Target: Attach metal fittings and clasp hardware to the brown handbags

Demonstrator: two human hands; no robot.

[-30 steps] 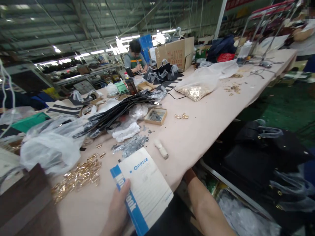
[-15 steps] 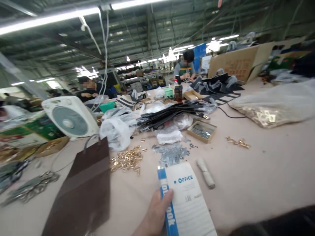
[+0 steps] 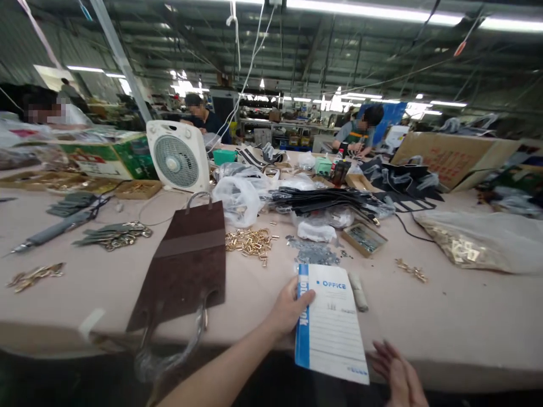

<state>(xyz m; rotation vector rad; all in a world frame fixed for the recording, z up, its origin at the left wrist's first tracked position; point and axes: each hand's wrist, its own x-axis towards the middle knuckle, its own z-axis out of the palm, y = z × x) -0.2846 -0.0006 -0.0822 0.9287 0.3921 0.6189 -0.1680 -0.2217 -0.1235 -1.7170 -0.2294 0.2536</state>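
Note:
My left hand (image 3: 294, 308) grips a notebook (image 3: 331, 322) by its blue spine, thumb on the white cover, which reads OFFICE. The notebook is held up over the table's front edge. To its lower right is my right hand (image 3: 396, 373), blurred, with fingers stretched out and nothing in them. A rolled grey cloth-like piece (image 3: 358, 291) lies just behind the notebook's right side. Beyond the notebook's top edge spreads a heap of small grey metal pieces (image 3: 314, 251). Left of that is a pile of gold metal fittings (image 3: 250, 243).
A brown bag panel with handles (image 3: 186, 254) lies on the left, overhanging the table edge. Behind it stands a white fan (image 3: 178, 155). Black strips (image 3: 326, 198), a small box (image 3: 365, 238) and a plastic bag of gold pieces (image 3: 466, 243) lie farther back. Several people work beyond.
The view has swung left and tilted down, showing more of the table's left side and front edge. My right hand has come into view at lower right. The notebook stays in my left hand.

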